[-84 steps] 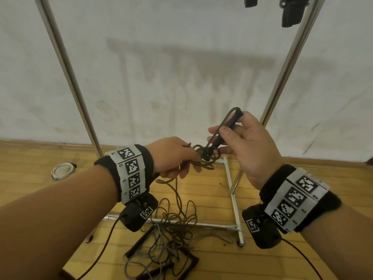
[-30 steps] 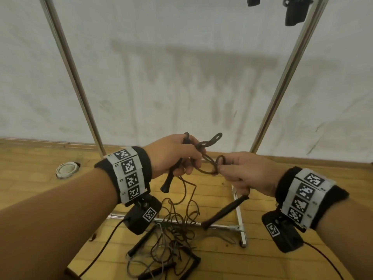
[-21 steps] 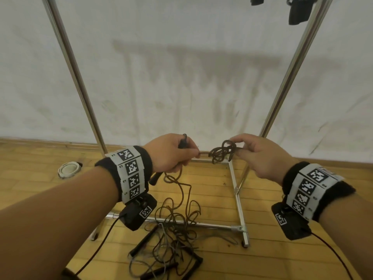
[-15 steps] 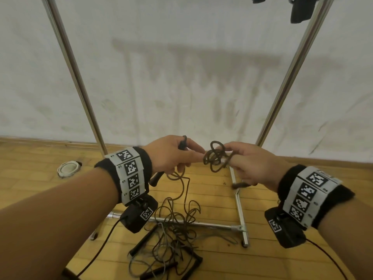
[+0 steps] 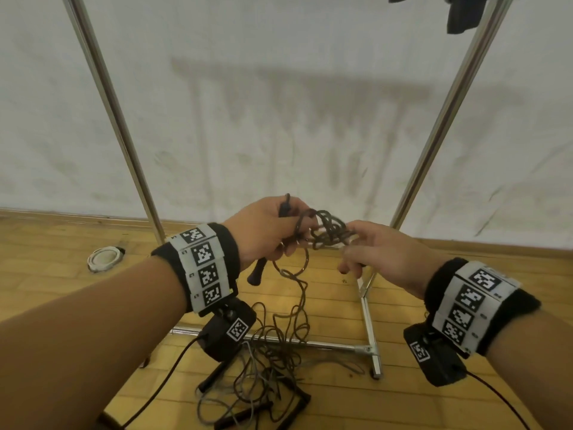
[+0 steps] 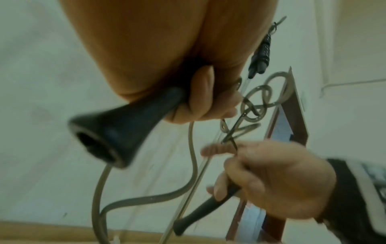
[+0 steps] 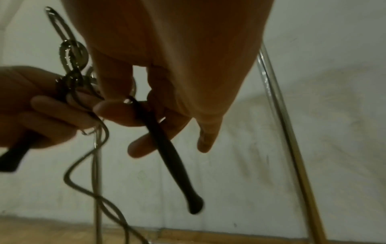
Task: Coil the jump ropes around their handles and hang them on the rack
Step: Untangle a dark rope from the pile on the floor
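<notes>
The rack (image 5: 122, 125) stands ahead, its steel uprights rigid enough to hang from. On the floor (image 5: 62, 243) lies a heap of other ropes (image 5: 266, 367). The jump rope (image 5: 325, 232) in hand is thin, light and limp, so its loops will likely spring loose unless pinched. The left hand (image 5: 263, 231) is wrapped round 1 handle (image 6: 129, 122); the right hand (image 5: 381, 259) pinches the knotted coils and grips the second handle (image 7: 167, 148). Hold by the stiff handles.

Bare forearms, black wristbands (image 5: 483, 308) with white square-code marker strips, black wrist cameras (image 5: 228, 332) trailing thin black cables
</notes>
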Tool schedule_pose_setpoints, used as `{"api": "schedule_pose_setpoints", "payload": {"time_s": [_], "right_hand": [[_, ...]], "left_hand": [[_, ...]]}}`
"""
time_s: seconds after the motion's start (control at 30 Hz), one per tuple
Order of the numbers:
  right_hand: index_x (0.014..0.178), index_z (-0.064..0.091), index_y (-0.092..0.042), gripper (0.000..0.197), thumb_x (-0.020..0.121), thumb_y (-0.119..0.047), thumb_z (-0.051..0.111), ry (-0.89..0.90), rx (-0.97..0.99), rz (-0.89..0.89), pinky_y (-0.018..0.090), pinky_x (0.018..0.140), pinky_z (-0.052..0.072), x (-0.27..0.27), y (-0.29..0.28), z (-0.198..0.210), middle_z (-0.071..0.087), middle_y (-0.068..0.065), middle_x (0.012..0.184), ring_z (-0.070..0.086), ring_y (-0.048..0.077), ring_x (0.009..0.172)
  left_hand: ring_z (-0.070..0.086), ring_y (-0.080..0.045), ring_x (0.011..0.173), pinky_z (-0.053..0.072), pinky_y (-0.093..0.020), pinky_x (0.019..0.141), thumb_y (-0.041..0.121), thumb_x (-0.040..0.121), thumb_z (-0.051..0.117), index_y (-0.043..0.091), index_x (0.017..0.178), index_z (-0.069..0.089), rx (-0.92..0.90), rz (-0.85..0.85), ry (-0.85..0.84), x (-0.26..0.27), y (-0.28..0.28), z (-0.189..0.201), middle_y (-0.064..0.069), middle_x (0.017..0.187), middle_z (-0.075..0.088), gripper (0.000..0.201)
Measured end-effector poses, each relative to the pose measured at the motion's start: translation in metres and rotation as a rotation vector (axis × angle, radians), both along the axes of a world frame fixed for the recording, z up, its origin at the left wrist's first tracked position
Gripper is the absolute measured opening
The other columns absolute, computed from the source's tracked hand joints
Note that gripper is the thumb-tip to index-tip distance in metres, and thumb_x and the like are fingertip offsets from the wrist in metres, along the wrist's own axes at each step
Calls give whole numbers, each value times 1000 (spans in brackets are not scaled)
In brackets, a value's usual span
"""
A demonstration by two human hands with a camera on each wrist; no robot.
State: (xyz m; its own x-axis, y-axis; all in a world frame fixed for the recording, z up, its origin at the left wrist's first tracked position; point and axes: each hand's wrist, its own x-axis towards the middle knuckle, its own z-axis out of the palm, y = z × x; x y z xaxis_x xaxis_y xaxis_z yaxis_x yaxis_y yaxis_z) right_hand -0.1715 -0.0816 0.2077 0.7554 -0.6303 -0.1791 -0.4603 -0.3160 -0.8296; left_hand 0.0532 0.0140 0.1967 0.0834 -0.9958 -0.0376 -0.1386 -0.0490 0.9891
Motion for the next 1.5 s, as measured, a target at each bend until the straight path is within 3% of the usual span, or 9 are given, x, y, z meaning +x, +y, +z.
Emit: {"api": "schedule_pose_setpoints", "payload": {"time_s": [0.1,0.2,0.37,0.73,0.93,1.03,1.13,1.27,1.5], "right_hand": [[127,60,-17,25,102,-12,56,-47,95,-50,43,95,56,-12,-10,-1,73,7,82,75,22,90],[126,60,-11,25,103,-6,54,-127,221,-67,36,73,62,-16,-12,1,69,12,85,70,29,75],[130,58,-18,33,105,-1,45,-256,300,-38,32,49,36,-9,-2,8,60,14,73,44,21,53],[136,53,-19,54,97,11,32,-319,458,-103,38,61,47,-2,5,15,65,18,86,62,28,68],[127,59,-5,32,104,-27,53,-7,386,-15,43,83,63,-24,-9,8,72,16,94,73,34,90],[115,63,0,36,107,-32,47,-38,359,-12,42,68,61,-25,-8,9,63,14,83,62,30,68],[114,64,-2,36,108,-30,43,-159,308,-4,30,46,38,-24,-7,13,55,9,76,46,17,52],[107,67,-5,30,109,-20,41,-192,275,53,29,49,37,-19,-4,17,59,4,70,48,14,53],[124,63,-10,22,105,-13,52,-183,192,83,27,53,49,-16,-2,18,73,8,85,62,16,64]], "left_hand": [[52,-11,56,35,-17,43,21,99,61,29,93,78,5,-14,1,8,2,1,0,72,63,19],[53,-12,56,36,-17,43,21,97,61,31,93,78,6,8,12,9,3,0,0,73,63,20],[59,-16,58,40,-20,42,18,93,65,18,110,69,25,-78,91,8,2,2,-7,81,70,17],[65,-21,69,47,-22,46,6,96,66,17,139,63,113,-273,377,13,6,0,-13,93,71,45],[61,-19,76,47,-24,52,13,89,77,13,143,64,5,-223,546,16,6,1,-8,98,65,55],[62,-19,81,49,-25,57,10,94,70,13,142,65,-16,-209,552,14,4,0,-7,96,64,48],[66,-21,86,52,-27,60,1,88,64,11,141,66,-4,-202,575,15,3,2,-13,105,64,54],[72,-23,89,55,-24,65,7,66,66,10,135,72,54,-225,583,17,7,4,-10,112,69,69],[75,-36,85,52,-27,47,24,96,69,16,119,71,102,-171,479,8,6,2,-16,113,73,24]]}}
